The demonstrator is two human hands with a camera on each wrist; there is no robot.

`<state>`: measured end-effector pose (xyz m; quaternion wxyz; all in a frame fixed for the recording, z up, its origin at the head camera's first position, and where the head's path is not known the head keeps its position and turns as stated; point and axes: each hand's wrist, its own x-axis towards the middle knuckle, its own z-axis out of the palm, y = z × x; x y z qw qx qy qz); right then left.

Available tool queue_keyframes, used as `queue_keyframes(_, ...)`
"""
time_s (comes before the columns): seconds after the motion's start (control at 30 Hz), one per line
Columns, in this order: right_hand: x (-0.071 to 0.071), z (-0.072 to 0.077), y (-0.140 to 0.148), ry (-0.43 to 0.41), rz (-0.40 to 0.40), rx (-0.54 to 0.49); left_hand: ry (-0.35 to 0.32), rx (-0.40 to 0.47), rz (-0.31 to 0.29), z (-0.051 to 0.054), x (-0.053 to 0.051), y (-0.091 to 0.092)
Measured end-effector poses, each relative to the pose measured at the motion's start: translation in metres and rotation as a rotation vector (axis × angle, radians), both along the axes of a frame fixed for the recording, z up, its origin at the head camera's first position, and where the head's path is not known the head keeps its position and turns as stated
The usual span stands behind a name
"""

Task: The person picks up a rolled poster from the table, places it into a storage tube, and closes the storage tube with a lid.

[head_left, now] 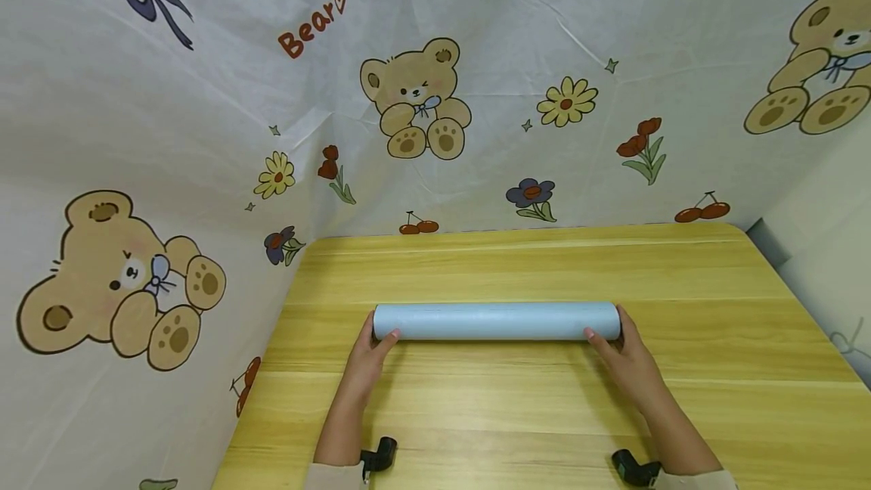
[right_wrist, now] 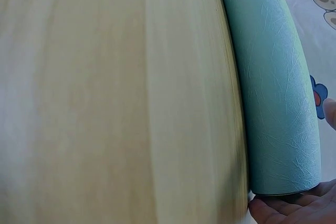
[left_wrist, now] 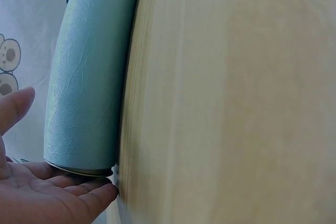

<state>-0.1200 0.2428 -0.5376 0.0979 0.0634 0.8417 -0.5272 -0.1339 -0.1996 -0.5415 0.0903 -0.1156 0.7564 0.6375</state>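
A light blue roll [head_left: 497,321] with a creased, leathery surface lies crosswise on the wooden table [head_left: 490,407]. At its left end, my left hand [head_left: 368,354] touches the rim with nearly straight fingers. The left wrist view shows this hand [left_wrist: 52,195] under the roll's end [left_wrist: 81,150], the thumb apart from the surface. My right hand [head_left: 629,361] touches the opposite end in the same way. In the right wrist view only part of that hand [right_wrist: 299,208] shows against the roll's end [right_wrist: 286,177], with the thumb tip standing off to the side.
A white cloth [head_left: 490,13] printed with bears and flowers hangs behind the table and along its left side. Each wrist carries a black device: one on the left [head_left: 381,455], one on the right [head_left: 633,467]. A pale surface with a thin cord [head_left: 847,339] is at the right.
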Motion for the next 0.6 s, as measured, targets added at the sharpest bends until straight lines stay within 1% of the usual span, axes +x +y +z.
queue_keyframes(0.3, -0.0005, -0.0018, -0.0004, 0.022, 0.005, -0.008, 0.033, 0.030, -0.010, 0.0016, 0.0016, 0.0012)
queue_keyframes(0.6, -0.0007, -0.0015, -0.0006, 0.017, 0.007, -0.013, 0.025, 0.041, -0.008, 0.0051, 0.0025, 0.0025)
